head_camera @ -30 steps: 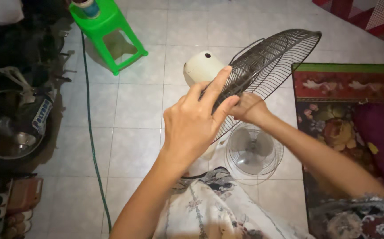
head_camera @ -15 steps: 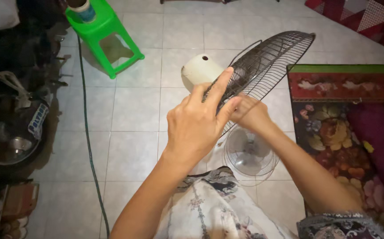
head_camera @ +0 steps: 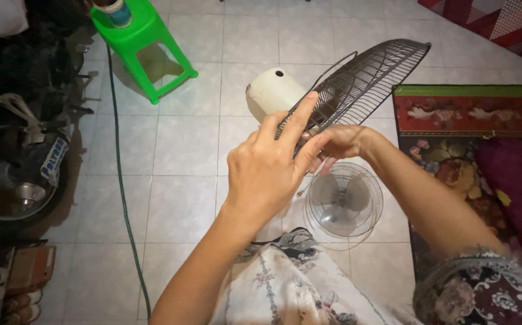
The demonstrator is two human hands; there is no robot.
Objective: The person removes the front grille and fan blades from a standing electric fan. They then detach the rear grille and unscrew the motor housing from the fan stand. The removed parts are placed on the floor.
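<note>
Head view, wire fan guard point(head_camera: 369, 78) between left hand point(head_camera: 267, 171), right hand point(head_camera: 339, 144) fingers

Floor: pale square tiles point(head_camera: 182, 144) are running across the whole room, with thin grout lines showing.
Stool: a bright green plastic stool point(head_camera: 143, 36) is standing at the upper left, with a small container sitting on its top.
Hose: a dark green hose point(head_camera: 122, 180) is trailing down the tiles from the stool.
Left edge: a motorbike point(head_camera: 20, 150) is standing in shadow.
Rug: a red flowered rug point(head_camera: 465, 120) with a green border is lying on the right.
Light: dim light is falling on the tiles, leaving the edges dark.
</note>
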